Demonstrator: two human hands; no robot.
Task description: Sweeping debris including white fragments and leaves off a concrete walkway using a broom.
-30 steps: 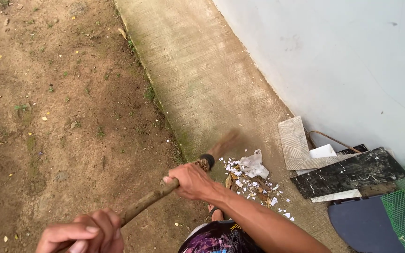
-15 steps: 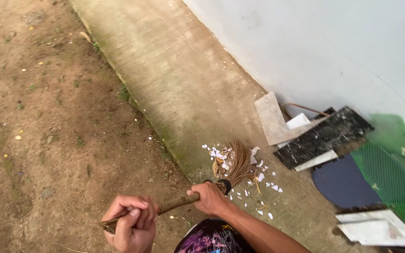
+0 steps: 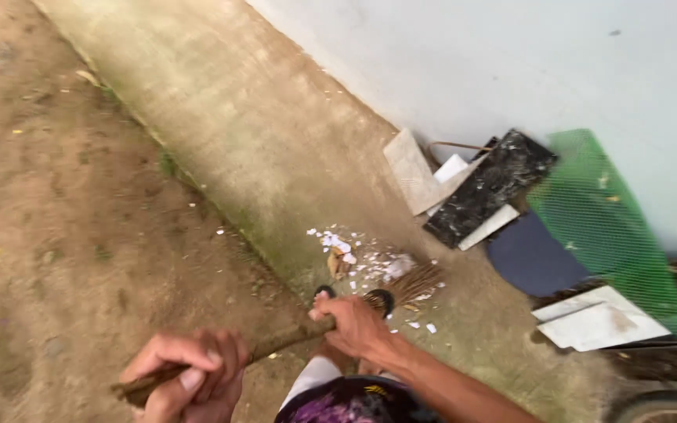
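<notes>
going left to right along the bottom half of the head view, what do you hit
bare brown dirt ground → left hand on the wooden broom handle → right hand → scattered white scraps → dark blue round panel → green plastic mesh

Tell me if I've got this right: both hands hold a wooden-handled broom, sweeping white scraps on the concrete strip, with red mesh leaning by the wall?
Not quite: the mesh is green, not red, as the head view shows. The rest holds: the left hand and right hand grip the wooden-handled broom over white scraps on the concrete strip by the wall.
</notes>
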